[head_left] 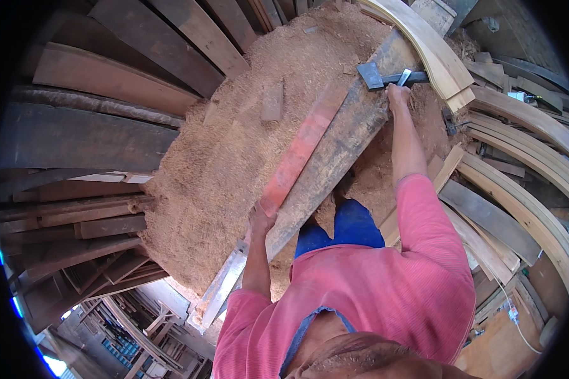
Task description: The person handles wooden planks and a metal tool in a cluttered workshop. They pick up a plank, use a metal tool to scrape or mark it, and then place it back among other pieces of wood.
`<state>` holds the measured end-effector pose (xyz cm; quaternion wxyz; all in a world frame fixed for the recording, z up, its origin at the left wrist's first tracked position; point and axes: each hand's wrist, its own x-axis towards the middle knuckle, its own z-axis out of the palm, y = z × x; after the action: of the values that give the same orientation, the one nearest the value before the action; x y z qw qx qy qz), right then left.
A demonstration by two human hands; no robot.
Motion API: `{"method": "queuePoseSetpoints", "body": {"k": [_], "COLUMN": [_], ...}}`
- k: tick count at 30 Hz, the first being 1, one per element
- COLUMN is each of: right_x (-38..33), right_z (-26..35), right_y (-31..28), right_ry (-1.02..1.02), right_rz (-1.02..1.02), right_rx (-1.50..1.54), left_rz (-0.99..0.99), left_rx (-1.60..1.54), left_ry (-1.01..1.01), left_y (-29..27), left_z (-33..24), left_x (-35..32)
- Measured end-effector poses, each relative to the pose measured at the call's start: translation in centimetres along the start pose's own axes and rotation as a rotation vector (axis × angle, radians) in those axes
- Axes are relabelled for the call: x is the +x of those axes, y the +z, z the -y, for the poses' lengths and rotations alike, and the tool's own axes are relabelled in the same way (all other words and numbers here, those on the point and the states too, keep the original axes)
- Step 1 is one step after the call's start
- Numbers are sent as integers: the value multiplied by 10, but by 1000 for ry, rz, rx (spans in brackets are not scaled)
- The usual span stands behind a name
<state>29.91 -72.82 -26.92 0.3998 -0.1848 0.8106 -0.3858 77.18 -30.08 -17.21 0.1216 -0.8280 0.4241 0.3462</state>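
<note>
A long, narrow, worn bench surface runs diagonally in front of me, from near left to far right. Along its left side lies a long reddish board. My left hand is closed over the near end of this board. My right hand, arm stretched out, is closed at the far end on a silvery metal piece that sticks up past the fingers. Right beside it, a dark metal bar with a blue-grey block lies across the bench. What the right palm covers is hidden.
Sawdust and shavings cover the floor, with a short wood offcut on them. Dark planks lean at the left. Curved pale boards and stacked strips crowd the right. A white cord hangs lower right.
</note>
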Motion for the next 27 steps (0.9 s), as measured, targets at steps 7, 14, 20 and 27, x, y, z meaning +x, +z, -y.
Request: {"method": "queuePoseSetpoints", "body": {"k": [7, 14, 20, 27], "right_x": [-39, -97, -204, -319], "right_z": [4, 20, -52, 11], "right_y": [-43, -117, -102, -105], "right_ry": [-304, -342, -445, -948], "right_rz": [65, 171, 331, 648], "right_rx": [-49, -88, -282, -686], "left_rz": [-153, 49, 170, 656], "left_rx": [31, 81, -493, -1642], "left_ry": [142, 78, 375, 137], "left_y": [45, 38, 1, 7], "left_z": [-12, -22, -124, -229], "left_x": [-52, -53, -5, 21]}}
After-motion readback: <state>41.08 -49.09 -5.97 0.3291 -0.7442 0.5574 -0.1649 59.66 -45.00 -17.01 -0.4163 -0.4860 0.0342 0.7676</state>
